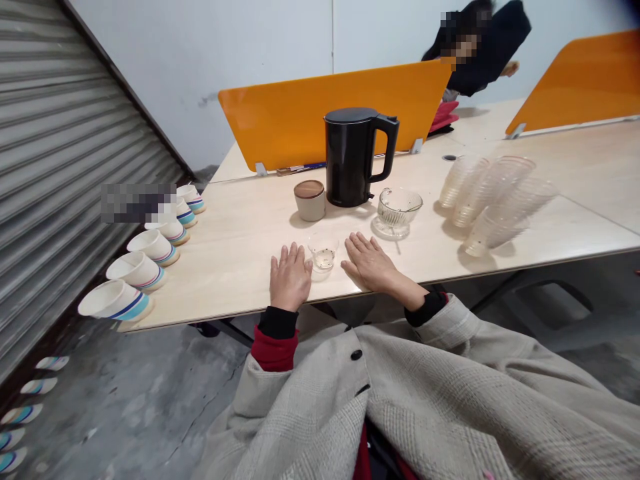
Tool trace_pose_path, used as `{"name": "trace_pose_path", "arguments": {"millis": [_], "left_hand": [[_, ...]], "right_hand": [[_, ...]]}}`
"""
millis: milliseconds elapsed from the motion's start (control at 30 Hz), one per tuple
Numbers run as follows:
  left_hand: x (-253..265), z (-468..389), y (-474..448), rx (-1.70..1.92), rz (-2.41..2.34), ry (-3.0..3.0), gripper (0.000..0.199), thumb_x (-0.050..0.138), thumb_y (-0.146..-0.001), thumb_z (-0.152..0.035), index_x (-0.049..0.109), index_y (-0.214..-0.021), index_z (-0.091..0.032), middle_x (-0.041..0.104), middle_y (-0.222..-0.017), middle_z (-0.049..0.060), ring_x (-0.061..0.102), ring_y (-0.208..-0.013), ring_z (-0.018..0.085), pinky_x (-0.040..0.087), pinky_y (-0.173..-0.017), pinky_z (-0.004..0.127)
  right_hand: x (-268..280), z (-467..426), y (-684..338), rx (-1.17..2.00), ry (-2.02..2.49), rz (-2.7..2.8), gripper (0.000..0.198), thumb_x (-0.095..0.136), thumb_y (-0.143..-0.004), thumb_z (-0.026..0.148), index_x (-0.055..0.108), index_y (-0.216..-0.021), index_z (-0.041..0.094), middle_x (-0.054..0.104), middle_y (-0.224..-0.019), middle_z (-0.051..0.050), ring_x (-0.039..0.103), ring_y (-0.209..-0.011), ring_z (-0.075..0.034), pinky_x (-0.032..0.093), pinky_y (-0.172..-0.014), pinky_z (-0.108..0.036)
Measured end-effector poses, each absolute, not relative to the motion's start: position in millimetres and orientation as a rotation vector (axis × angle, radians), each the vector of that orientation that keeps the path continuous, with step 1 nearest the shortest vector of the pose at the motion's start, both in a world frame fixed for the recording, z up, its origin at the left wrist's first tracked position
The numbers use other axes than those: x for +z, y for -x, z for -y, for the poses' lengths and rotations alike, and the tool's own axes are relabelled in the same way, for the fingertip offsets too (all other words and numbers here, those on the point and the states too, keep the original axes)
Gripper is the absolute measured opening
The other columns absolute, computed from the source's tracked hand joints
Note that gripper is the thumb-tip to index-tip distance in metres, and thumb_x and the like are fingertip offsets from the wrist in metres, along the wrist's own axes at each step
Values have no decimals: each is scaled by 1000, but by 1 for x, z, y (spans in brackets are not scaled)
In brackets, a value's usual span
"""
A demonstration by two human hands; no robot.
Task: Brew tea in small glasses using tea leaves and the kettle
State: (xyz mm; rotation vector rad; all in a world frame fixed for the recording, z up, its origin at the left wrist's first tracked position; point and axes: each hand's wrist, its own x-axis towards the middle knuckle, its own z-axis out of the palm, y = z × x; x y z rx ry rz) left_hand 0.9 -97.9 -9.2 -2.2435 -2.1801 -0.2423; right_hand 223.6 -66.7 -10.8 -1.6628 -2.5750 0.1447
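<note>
Head view: left hand [291, 280] and right hand [370, 263] lie palm-down on table [240, 247], fingers straight, slightly spread. Clear cup [324, 259], dark specks inside, sits between them, just beside the left; contact unclear. Glass bowl [400, 205] near the right. Jar [310, 202], kettle [349, 160] behind. Plastic cups [493, 200] far right, paper cups [153, 247] far left.

The left hand [291, 277] and right hand [373, 263] lie palm-down on the table [235, 253], flanking a clear cup [324, 257].
</note>
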Motion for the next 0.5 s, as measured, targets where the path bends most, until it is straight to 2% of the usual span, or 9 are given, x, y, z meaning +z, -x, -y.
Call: {"name": "trace_pose_path", "arguments": {"millis": [367, 500], "left_hand": [[-7, 98, -1, -225, 2215, 2261, 60, 28, -111, -39, 42, -164, -16, 34, -176, 9, 28, -165, 34, 25, -134, 61], [-7, 98, -1, -235, 2211, 2254, 58, 29, -111, -39, 44, -164, -18, 35, -175, 8, 30, -164, 34, 26, -133, 60]], "right_hand": [[-8, 68, -223, 159, 1675, 2581, 75, 33, -108, 47, 33, -167, 0, 23, -177, -22, 18, -166, -37, 17, -134, -58], [-10, 67, -223, 148, 1671, 2578, 75, 33, -108, 48, 34, -167, 1, 23, -176, -22, 19, -166, -37, 18, -134, -58]]}}
